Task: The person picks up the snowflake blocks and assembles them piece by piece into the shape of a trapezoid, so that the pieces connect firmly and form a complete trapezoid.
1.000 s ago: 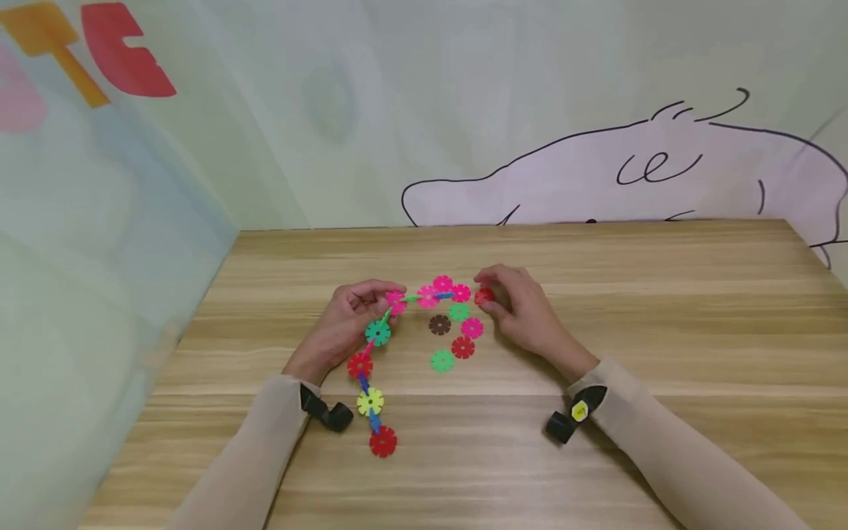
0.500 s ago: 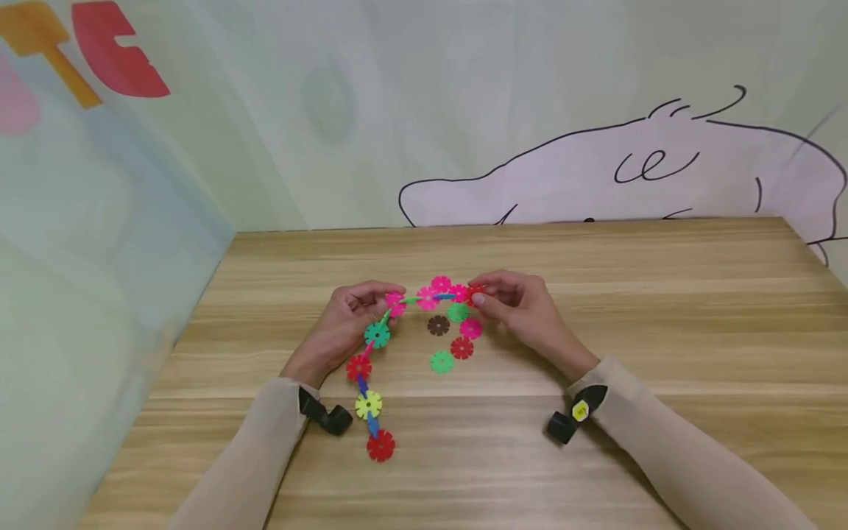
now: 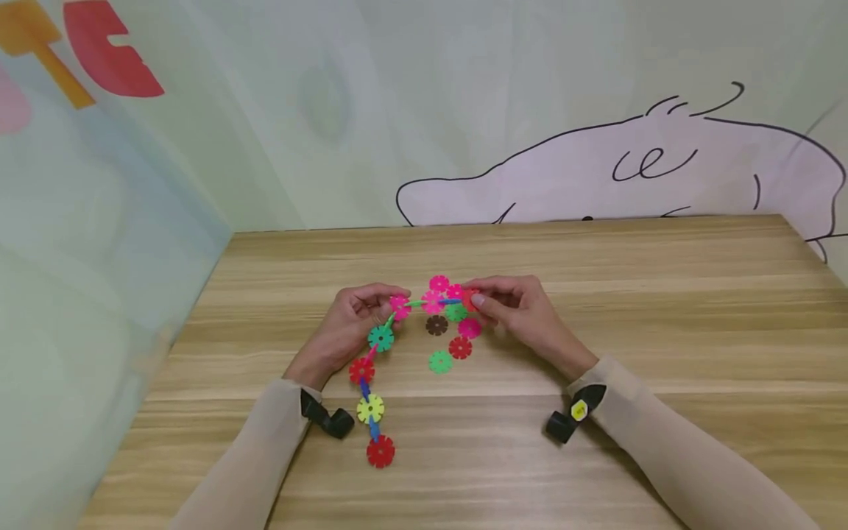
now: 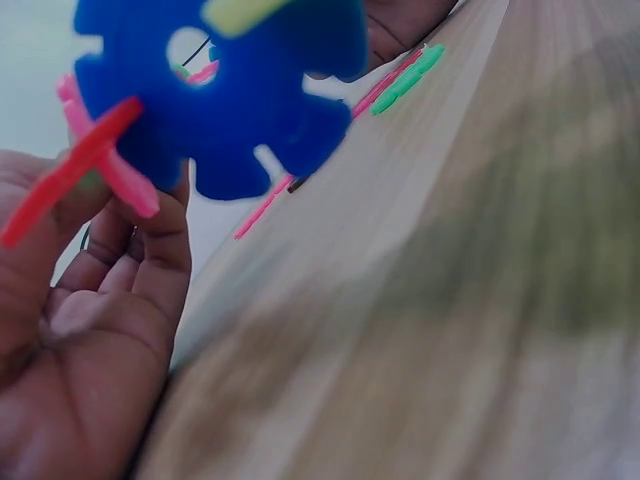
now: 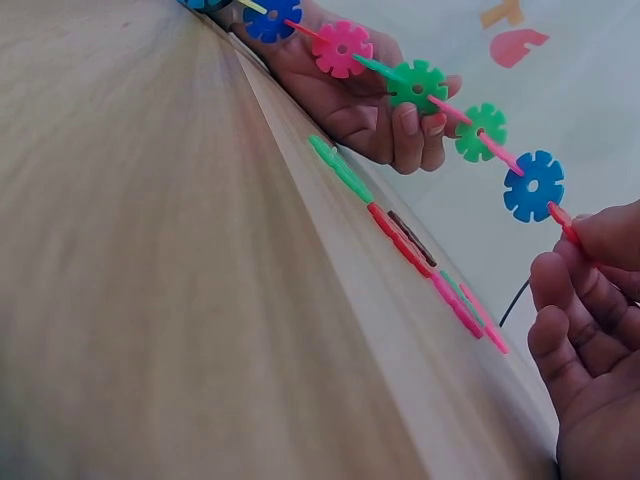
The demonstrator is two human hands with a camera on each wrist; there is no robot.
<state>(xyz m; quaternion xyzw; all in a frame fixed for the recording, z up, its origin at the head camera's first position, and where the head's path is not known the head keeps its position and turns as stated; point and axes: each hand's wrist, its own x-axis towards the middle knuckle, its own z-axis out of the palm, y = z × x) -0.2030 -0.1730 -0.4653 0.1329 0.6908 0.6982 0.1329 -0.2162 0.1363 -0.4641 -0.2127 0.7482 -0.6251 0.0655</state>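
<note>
A chain of slotted plastic discs curves between the hands, its lower end a red disc near the front. My left hand pinches the chain at a pink disc. My right hand pinches a red disc at the chain's other end. In the right wrist view that red disc meets a blue disc, and the chain hangs above the table. A large blue disc fills the top of the left wrist view, with a red disc in its slot.
Several loose discs lie on the wooden table beneath the chain: a brown one, a light green one, a red one and pink ones, one of them at the back. A printed wall stands behind the table.
My right hand has moved left with its red disc, which now meets the chain's blue disc. The chain has shifted slightly toward the right; my left hand keeps its pinch.
</note>
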